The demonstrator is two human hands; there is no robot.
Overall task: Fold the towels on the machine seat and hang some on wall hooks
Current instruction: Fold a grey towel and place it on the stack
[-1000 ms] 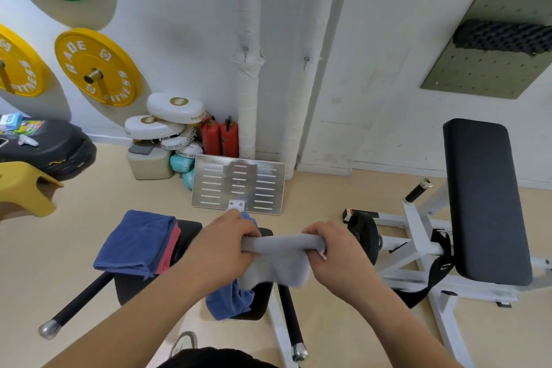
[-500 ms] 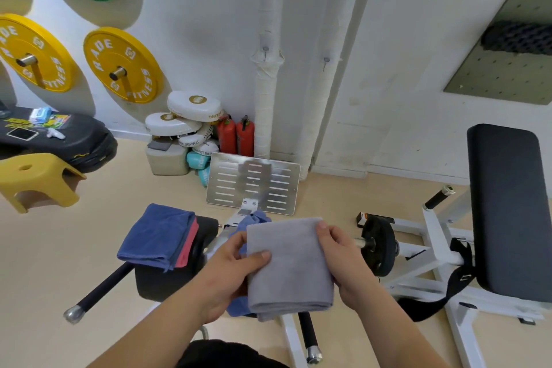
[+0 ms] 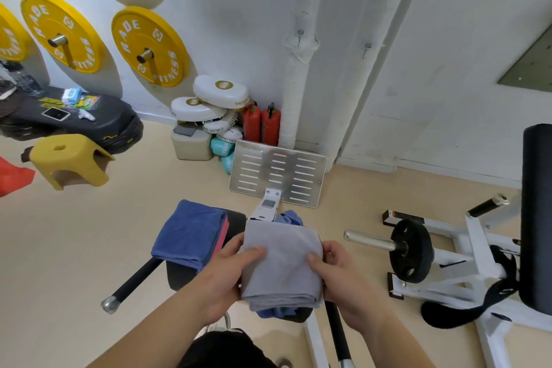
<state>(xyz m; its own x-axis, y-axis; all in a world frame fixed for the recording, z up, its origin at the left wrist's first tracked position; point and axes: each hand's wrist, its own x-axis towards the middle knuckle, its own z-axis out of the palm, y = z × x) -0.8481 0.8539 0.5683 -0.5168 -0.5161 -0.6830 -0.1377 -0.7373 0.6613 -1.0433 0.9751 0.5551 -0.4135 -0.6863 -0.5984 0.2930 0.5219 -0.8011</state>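
The left hand (image 3: 222,273) lays its thumb across the top of a folded grey towel (image 3: 282,266), its other fingers curled under the left edge. The right hand (image 3: 343,275) pinches the opposite edge the same way, thumb on top and fingers tucked beneath. Between them the towel makes a neat rectangle over the right part of the black machine seat (image 3: 179,276). It covers a crumpled blue towel (image 3: 288,216) that pokes out past its far and near edges. At the seat's left edge a folded blue towel (image 3: 191,230) lies on a pink towel (image 3: 223,236). Beyond the seat, a slotted metal footplate (image 3: 277,173) stands near the wall.
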